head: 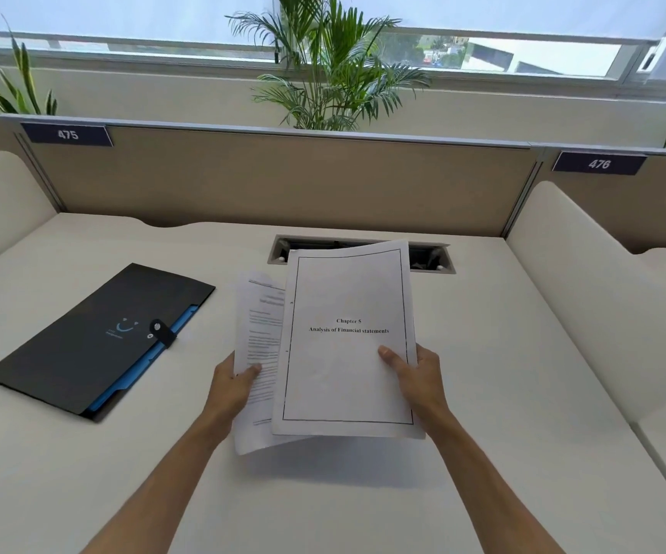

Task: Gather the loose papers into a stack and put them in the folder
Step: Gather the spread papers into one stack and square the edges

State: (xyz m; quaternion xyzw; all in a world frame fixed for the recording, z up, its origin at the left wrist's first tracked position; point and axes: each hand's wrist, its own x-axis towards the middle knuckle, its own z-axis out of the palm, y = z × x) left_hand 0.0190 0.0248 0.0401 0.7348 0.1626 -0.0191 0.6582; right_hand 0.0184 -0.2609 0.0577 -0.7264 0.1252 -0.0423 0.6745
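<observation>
Head view shows two hands holding papers [347,337] above a white counter [523,393]. At least two sheets can be told apart; how many lie in each bunch cannot be counted. The front sheet reads "Chapter 5, Analysis of Financial statements" inside a black border, and the right hand [419,377] pinches its lower right edge, thumb on the face and fingers hidden behind. A printed text sheet sticks out to the left from behind it, tilted, and the left hand [231,387] pinches that one at its left edge, thumb on top. The papers are lifted off the counter and cast a shadow beneath. One black folder [95,341] lies flat on the counter to the left, well apart from the papers, its strap clasp fastened and a blue inner edge showing along its right side. One cable slot [435,257] sits in the counter behind the papers. Two number plates, 475 [67,134] and 476 [599,164], hang on the partition.
</observation>
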